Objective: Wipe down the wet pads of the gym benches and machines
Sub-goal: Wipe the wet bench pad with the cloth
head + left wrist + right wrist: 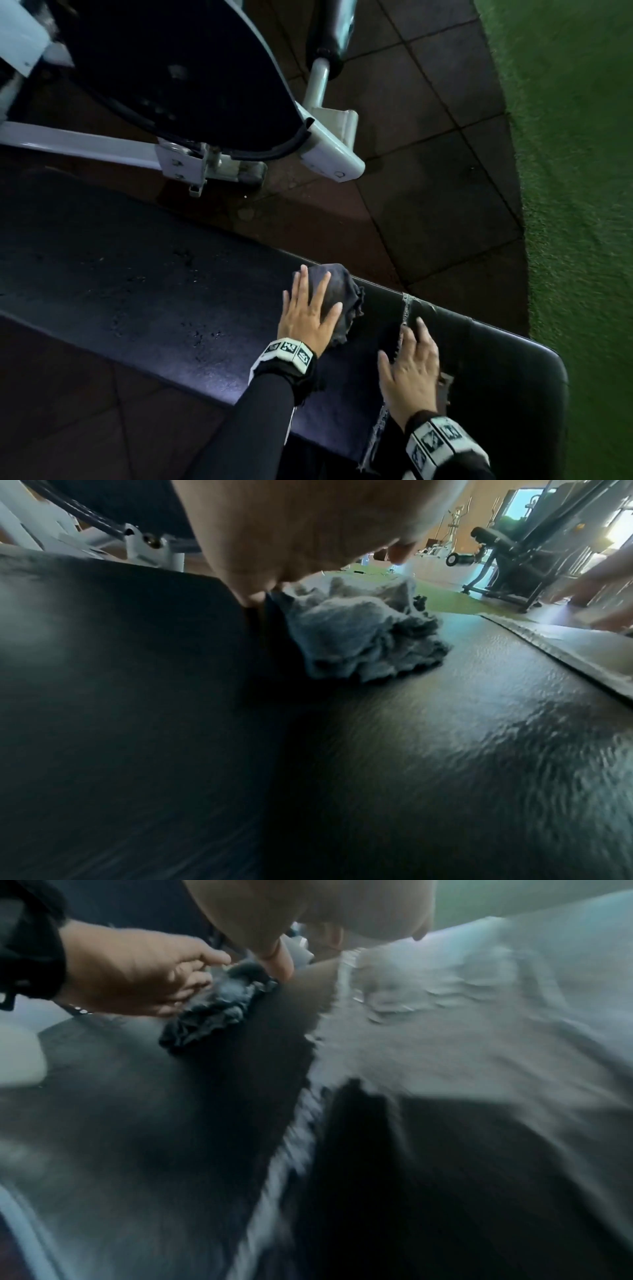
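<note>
Here, left hand [306, 313] flat on cloth [337, 297].

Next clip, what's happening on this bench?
A person is wiping a dark bench pad. The left hand presses a crumpled grey cloth flat against the pad, fingers spread. The right hand rests open by a torn seam near the pad's end. Droplets show left of the cloth.

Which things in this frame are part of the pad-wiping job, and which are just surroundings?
In use:
- left hand, flat on the rag
- dark rag, bunched on the pad
- bench pad, droplets visible
- right hand, spread by the torn seam

Surroundings:
- white-framed machine
- rubber floor tiles
- green turf
</note>
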Tool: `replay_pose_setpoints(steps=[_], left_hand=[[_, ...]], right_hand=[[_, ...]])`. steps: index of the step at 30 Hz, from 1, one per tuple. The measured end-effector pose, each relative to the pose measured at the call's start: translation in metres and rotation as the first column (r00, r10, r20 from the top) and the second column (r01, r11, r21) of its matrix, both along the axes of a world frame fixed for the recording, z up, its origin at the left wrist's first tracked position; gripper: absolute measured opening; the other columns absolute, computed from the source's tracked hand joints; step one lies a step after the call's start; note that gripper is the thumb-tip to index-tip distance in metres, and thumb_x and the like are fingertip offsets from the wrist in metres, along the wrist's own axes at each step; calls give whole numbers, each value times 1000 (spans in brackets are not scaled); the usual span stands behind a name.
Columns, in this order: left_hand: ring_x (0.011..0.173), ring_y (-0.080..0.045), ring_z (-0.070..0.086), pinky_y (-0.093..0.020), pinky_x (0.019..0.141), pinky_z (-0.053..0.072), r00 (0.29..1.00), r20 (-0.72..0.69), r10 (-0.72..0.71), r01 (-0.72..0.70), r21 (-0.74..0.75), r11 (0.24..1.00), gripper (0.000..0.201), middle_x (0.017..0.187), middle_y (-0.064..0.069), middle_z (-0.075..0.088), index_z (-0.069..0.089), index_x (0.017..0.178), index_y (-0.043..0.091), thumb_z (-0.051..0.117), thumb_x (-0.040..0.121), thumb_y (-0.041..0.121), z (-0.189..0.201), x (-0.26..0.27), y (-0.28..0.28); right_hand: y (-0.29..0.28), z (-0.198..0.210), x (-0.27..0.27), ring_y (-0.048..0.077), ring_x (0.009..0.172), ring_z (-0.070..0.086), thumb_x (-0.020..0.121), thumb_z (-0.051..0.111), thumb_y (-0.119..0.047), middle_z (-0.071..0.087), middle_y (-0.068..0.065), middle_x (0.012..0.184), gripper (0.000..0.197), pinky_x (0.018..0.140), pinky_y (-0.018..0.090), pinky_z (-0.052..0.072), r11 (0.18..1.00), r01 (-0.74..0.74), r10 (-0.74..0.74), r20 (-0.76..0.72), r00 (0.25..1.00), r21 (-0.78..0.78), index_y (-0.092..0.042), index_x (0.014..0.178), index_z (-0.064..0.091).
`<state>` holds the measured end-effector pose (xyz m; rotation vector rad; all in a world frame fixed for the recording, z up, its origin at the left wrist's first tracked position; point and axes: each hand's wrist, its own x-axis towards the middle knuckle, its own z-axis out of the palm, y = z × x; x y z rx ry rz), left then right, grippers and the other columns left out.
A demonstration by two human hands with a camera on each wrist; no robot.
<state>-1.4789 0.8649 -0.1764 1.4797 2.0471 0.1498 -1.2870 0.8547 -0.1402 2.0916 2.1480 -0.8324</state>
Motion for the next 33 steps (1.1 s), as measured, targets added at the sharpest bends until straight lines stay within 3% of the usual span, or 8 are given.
replay_pose_setpoints(steps=[5,8,10,14,20,25,28,33], left_hand=[[147,-21,-4,-48,116,4,974,-124,191,-195,-19,981,65,160,-1,-3,13,149,39,6,86,57,-2,-53,-41],[147,-20,-6,-49,117,8,975,-167,144,-160,-86,983,63,158,6,-12,3,148,43,4,86,56,-6,-90,-67],[146,-21,-2,-50,116,9,976,-187,109,-129,-98,987,59,158,5,-9,3,147,45,8,89,56,-5,-109,-80],[146,-23,-11,-46,117,1,939,-187,288,-315,-136,939,54,158,2,-17,0,146,47,15,95,55,0,-142,-95],[145,-30,-13,-51,118,3,841,-160,517,-539,-173,824,63,159,-5,-17,5,150,42,40,97,45,5,-200,-114],[144,-27,-20,-45,117,-5,854,-144,499,-520,-238,821,77,157,-2,-24,-4,145,50,41,86,68,9,-239,-124],[143,-28,-23,-47,118,-4,875,-127,468,-485,-253,837,77,156,-1,-27,-7,146,49,39,87,68,7,-247,-125],[142,-31,-26,-48,116,-7,887,-149,437,-462,-291,838,76,153,-5,-32,-17,144,45,32,90,67,3,-245,-124]], right_hand=[[46,-3,-74,28,143,4,82,17,-61,5,3,158,77,116,45,8,960,-279,278,-86,957,-2,-22,148,23],[56,-10,-106,25,144,-12,76,7,-72,-13,-5,157,81,115,44,-5,894,-434,436,-5,900,-110,-37,148,6],[59,-16,-116,24,143,-17,82,18,-73,-16,-7,156,73,113,46,-9,871,-469,480,49,876,-145,-42,147,3],[65,-19,-114,25,144,-9,96,31,-50,-4,-3,158,57,116,44,-2,877,-467,477,83,875,-118,-42,147,8],[94,-13,-81,27,139,18,94,41,-23,17,6,155,57,114,41,15,935,-310,328,85,941,-174,-33,147,21],[108,-7,-62,27,138,22,96,41,-31,22,3,153,51,113,40,19,931,-181,216,81,973,-317,-39,144,25],[109,-7,-72,31,135,27,94,47,-42,30,7,149,52,111,38,20,939,-170,213,121,969,-298,-34,143,32],[120,-18,-102,32,128,36,95,47,-31,40,5,143,47,107,40,29,932,-213,249,91,964,-293,-27,141,38]])
